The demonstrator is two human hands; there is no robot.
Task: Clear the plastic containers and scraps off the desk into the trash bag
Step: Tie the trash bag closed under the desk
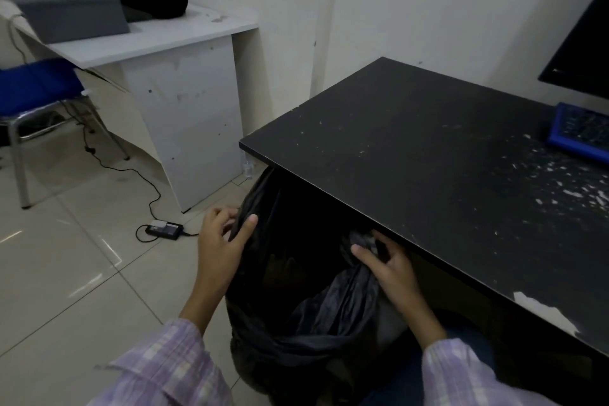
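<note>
Bag: black trash bag [306, 313] stands on the tiled floor [82, 267] against the front edge of the black desk [412, 148], partly tucked under the overhang; mouth faces up and is pulled wide
Left hand [220, 241]: holds the far-left rim of the bag, thumb hooked over the plastic, other fingers curled behind it; clamped on the rim
Right hand [392, 269]: just under the desk edge, fingers bunched on a gathered fold of the rim on the desk side; closed on the plastic, though the fingertips are partly hidden in the folds
Sleeves: both in lilac plaid
Desk top: no plastic containers visible on the part in view; small white flecks [566, 188], scraps or chipped finish, cannot tell which, lie toward the right end near the blue keyboard [580, 132] and below the monitor [580, 43]
Key relation: the flecks lie up and to the right of both hands, above the bag mouth; the right hand is the nearer, the left is well apart from them
Judged step: opening or gathering the bag; bulk clearing appears done
Next move calls for: right hand releasing the rim to sweep rightward debris toward the edge over the mouth
Risk: bag slumps shut on one-hand hold
</note>
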